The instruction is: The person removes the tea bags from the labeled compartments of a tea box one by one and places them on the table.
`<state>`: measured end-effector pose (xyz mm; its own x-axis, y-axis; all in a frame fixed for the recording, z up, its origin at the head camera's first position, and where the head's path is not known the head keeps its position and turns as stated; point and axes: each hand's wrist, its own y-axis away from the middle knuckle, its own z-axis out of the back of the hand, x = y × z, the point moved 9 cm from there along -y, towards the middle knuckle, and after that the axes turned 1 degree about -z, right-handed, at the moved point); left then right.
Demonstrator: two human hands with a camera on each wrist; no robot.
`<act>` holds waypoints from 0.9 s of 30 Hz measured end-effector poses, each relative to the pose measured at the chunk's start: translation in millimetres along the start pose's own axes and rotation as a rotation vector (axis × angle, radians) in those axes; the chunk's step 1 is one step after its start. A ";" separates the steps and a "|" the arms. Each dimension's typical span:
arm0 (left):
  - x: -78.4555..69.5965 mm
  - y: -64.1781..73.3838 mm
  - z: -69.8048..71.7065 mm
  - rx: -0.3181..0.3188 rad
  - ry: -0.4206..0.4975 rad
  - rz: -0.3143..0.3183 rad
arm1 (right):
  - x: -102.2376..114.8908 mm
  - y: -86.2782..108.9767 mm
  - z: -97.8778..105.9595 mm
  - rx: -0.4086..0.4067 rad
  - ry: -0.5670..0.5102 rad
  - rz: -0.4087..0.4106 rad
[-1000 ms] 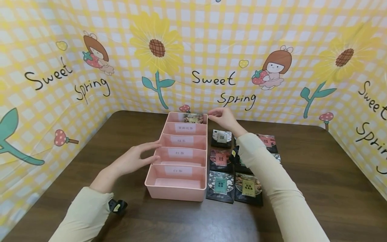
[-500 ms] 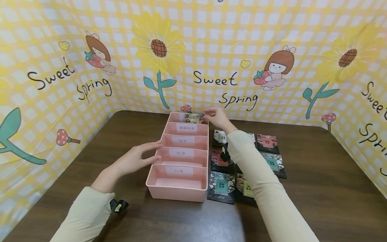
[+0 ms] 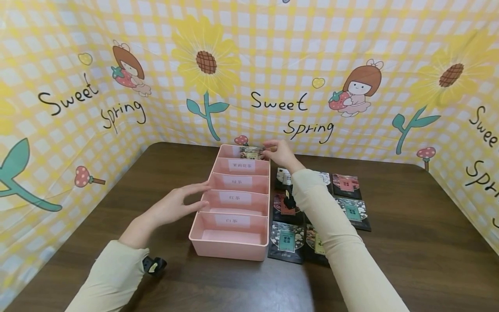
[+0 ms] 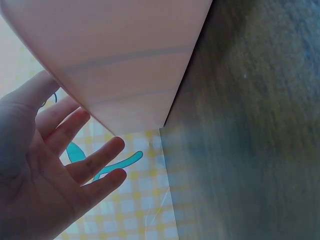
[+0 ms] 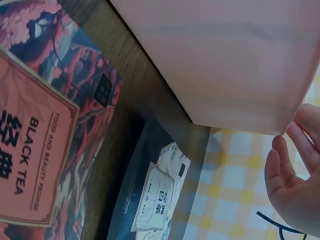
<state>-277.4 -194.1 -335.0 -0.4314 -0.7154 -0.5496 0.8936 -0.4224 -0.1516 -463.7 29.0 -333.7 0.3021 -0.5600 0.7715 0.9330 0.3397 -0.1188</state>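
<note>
A long pink plastic box [image 3: 230,251] with labelled compartments stands on the table. One tea packet [image 3: 251,152] sits in its farthest compartment. My left hand [image 3: 173,201] rests at the box's left rim, thumb and fingers spread apart; the left wrist view shows several fingers of this hand [image 4: 55,155] loosely extended outside the wall. At the far right corner, my right hand [image 3: 281,154] touches the rim beside that packet. In the right wrist view, two bent fingers of the right hand [image 5: 300,185] stay outside the wall; the other fingertips are hidden behind the rim.
Right of the box lie several tea packets in rows, among them a green-labelled one [image 3: 286,241] and a red-labelled one [image 3: 346,185]. My right sleeve [image 3: 335,229] covers part of them. A yellow checked cloth [image 3: 288,52] hangs behind the brown table [image 3: 409,225].
My right hand has shifted slightly left onto the box's far right corner, near the packet there. The left hand keeps its place at the rim.
</note>
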 end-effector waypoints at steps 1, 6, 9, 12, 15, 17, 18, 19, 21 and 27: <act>-0.1 0.0 -0.1 0.001 0.001 0.000 | 0.0 0.2 0.4 -0.006 0.008 0.003; -0.9 -0.4 -0.4 -0.002 0.000 -0.007 | 1.0 1.8 1.4 -0.019 -0.002 0.015; -1.2 -0.5 -0.4 -0.003 -0.003 -0.008 | 2.3 2.4 0.9 -0.022 -0.013 0.023; -0.9 -0.4 -0.4 -0.002 -0.002 -0.001 | 4.4 3.6 0.2 -0.030 0.007 0.032; -0.1 -0.3 -0.4 0.001 0.004 0.006 | 6.2 4.8 -0.9 -0.039 0.037 0.033; 0.2 -0.3 -0.5 0.002 0.008 0.007 | 6.4 5.7 -1.5 -0.042 0.054 0.029; 0.2 -0.3 -0.6 0.003 0.009 0.008 | 6.1 6.1 -1.7 -0.043 0.056 0.025; 0.1 -0.3 -0.7 0.003 0.009 0.007 | 5.8 6.4 -1.6 -0.044 0.055 0.021; -0.1 -0.2 -0.7 0.002 0.010 0.007 | 5.4 6.8 -0.3 -0.049 0.051 0.018; -1.5 0.2 0.1 0.003 0.010 0.010 | 7.2 7.8 9.0 -0.074 0.032 0.014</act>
<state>-276.5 -193.2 -334.1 -0.4212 -0.7138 -0.5596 0.8974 -0.4172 -0.1434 -456.0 34.5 -323.4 0.3206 -0.5793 0.7494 0.9401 0.2916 -0.1767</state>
